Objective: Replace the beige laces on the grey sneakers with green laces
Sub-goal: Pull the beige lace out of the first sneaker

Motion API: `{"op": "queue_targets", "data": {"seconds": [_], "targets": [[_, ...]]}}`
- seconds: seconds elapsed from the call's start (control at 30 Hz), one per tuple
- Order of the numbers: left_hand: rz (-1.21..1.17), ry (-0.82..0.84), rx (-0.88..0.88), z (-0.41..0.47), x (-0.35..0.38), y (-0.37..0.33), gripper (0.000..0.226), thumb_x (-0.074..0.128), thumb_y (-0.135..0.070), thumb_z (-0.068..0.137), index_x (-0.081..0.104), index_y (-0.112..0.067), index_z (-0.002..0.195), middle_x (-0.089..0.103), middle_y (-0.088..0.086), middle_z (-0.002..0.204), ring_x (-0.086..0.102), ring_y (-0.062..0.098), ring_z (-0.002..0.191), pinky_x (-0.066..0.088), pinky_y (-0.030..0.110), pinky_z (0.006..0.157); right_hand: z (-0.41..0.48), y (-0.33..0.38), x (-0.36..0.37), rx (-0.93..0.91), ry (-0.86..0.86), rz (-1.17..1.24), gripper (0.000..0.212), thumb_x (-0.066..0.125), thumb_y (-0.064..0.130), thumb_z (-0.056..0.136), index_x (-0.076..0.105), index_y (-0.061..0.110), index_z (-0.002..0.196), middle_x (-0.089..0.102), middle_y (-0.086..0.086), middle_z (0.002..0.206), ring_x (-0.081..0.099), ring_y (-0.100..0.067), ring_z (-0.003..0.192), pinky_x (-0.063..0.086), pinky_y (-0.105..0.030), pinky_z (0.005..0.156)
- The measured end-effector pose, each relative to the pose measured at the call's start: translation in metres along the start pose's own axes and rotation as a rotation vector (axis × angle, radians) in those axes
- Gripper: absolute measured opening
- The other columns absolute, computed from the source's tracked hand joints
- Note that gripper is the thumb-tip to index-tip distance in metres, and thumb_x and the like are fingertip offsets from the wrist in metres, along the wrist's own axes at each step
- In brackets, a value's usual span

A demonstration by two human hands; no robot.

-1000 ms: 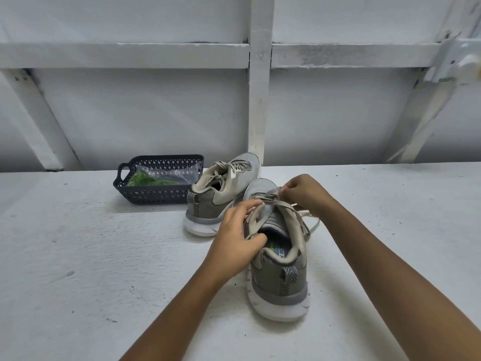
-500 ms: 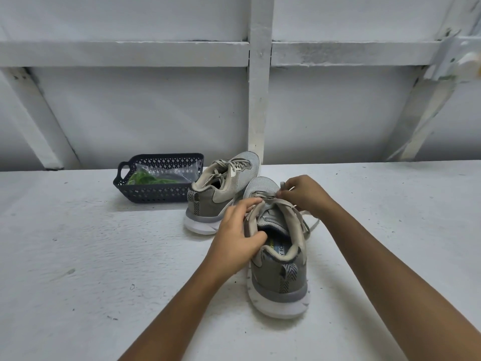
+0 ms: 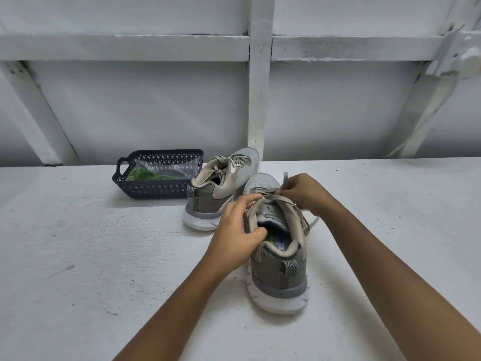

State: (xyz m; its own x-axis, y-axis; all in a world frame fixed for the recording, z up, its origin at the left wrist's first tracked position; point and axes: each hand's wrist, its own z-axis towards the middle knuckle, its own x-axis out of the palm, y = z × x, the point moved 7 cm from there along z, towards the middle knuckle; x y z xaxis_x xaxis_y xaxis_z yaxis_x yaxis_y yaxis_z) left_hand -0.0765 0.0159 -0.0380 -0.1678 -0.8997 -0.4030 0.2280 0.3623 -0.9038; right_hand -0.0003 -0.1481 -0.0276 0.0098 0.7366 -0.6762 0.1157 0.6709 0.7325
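Left hand (image 3: 235, 230) grips the near sneaker (image 3: 282, 278) (at its collar); right hand (image 3: 303, 191) seemingly pinches the beige lace (image 3: 285, 178).

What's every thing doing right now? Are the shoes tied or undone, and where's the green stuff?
Near sneaker, beige lace partly loosened, collar gripped by the left hand.
Far sneaker, laced in beige, untouched.
Beige lace, end pinched by the right hand.
Green laces, inside a clear bag in the basket.
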Motion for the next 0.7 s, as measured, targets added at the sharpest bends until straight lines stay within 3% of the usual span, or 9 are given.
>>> {"op": "queue_targets", "data": {"seconds": [0.1, 0.2, 0.33, 0.4, 0.5, 0.6, 0.63, 0.7], "targets": [[0.010, 0.003, -0.002, -0.001, 0.000, 0.000, 0.055, 0.051, -0.027, 0.064, 0.042, -0.057, 0.108, 0.044, -0.018, 0.118, 0.047, -0.003, 0.113, 0.038, 0.022, 0.095, 0.003, 0.000, -0.004, 0.020, -0.061, 0.064, 0.029, 0.053, 0.010, 0.094, 0.055, 0.011, 0.065, 0.056, -0.004, 0.061, 0.052, -0.013, 0.051, 0.037, -0.010, 0.035], [0.008, 0.006, -0.011, -0.001, -0.001, -0.002, 0.054, 0.051, -0.027, 0.064, 0.041, -0.058, 0.107, 0.044, -0.015, 0.119, 0.047, -0.002, 0.113, 0.039, 0.025, 0.097, 0.008, -0.006, -0.014, 0.073, -0.178, 0.393, 0.027, 0.039, 0.007, 0.099, 0.049, 0.010, 0.073, 0.058, -0.010, 0.067, 0.059, -0.017, 0.054, 0.049, -0.022, 0.043], [0.011, 0.000, -0.010, -0.002, -0.001, -0.002, 0.054, 0.051, -0.027, 0.064, 0.042, -0.056, 0.109, 0.043, -0.016, 0.118, 0.047, -0.003, 0.113, 0.041, 0.028, 0.100, 0.008, -0.016, -0.039, 0.047, -0.395, 0.534, 0.014, 0.039, 0.011, 0.099, 0.048, 0.009, 0.089, 0.061, -0.010, 0.070, 0.062, -0.015, 0.051, 0.053, -0.027, 0.046], [0.013, -0.001, -0.005, -0.002, -0.001, -0.002, 0.055, 0.051, -0.027, 0.064, 0.043, -0.054, 0.111, 0.043, -0.016, 0.118, 0.046, -0.003, 0.113, 0.043, 0.031, 0.100, 0.006, -0.021, -0.038, 0.058, -0.352, 0.538, 0.009, 0.045, 0.011, 0.098, 0.050, 0.006, 0.104, 0.062, -0.011, 0.069, 0.062, -0.012, 0.047, 0.054, -0.027, 0.046], [0.024, 0.009, 0.003, -0.001, -0.002, -0.001, 0.054, 0.052, -0.027, 0.065, 0.042, -0.057, 0.109, 0.043, -0.020, 0.115, 0.046, -0.002, 0.113, 0.044, 0.032, 0.099, -0.003, -0.025, -0.024, 0.099, -0.176, 0.369, 0.024, 0.053, 0.011, 0.095, 0.048, 0.001, 0.116, 0.066, -0.018, 0.079, 0.061, -0.021, 0.055, 0.054, -0.033, 0.054], [0.071, 0.049, 0.025, 0.002, -0.003, -0.002, 0.047, 0.060, -0.028, 0.076, 0.045, -0.050, 0.115, 0.045, -0.017, 0.117, 0.047, 0.000, 0.115, 0.043, 0.026, 0.097, -0.020, -0.023, -0.018, 0.065, -0.088, 0.203, 0.054, 0.063, 0.019, 0.089, 0.035, 0.010, 0.135, 0.066, -0.013, 0.079, 0.060, -0.021, 0.058, 0.049, -0.028, 0.050], [0.095, 0.054, 0.033, 0.005, -0.005, -0.003, 0.040, 0.062, -0.030, 0.083, 0.047, -0.045, 0.117, 0.047, -0.013, 0.118, 0.048, 0.001, 0.114, 0.041, 0.021, 0.094, -0.027, -0.021, -0.019, 0.041, -0.092, 0.197, 0.058, 0.064, 0.022, 0.089, 0.032, 0.013, 0.136, 0.064, -0.011, 0.077, 0.060, -0.020, 0.058, 0.048, -0.027, 0.051], [0.101, 0.040, 0.012, 0.012, -0.012, -0.009, 0.026, 0.056, -0.038, 0.091, 0.053, -0.035, 0.117, 0.054, -0.008, 0.113, 0.052, 0.003, 0.107, 0.038, 0.011, 0.083, -0.040, -0.014, -0.025, -0.021, -0.121, 0.262, 0.045, 0.063, 0.024, 0.089, 0.037, 0.013, 0.125, 0.063, -0.009, 0.075, 0.058, -0.019, 0.057, 0.048, -0.028, 0.052]]}}
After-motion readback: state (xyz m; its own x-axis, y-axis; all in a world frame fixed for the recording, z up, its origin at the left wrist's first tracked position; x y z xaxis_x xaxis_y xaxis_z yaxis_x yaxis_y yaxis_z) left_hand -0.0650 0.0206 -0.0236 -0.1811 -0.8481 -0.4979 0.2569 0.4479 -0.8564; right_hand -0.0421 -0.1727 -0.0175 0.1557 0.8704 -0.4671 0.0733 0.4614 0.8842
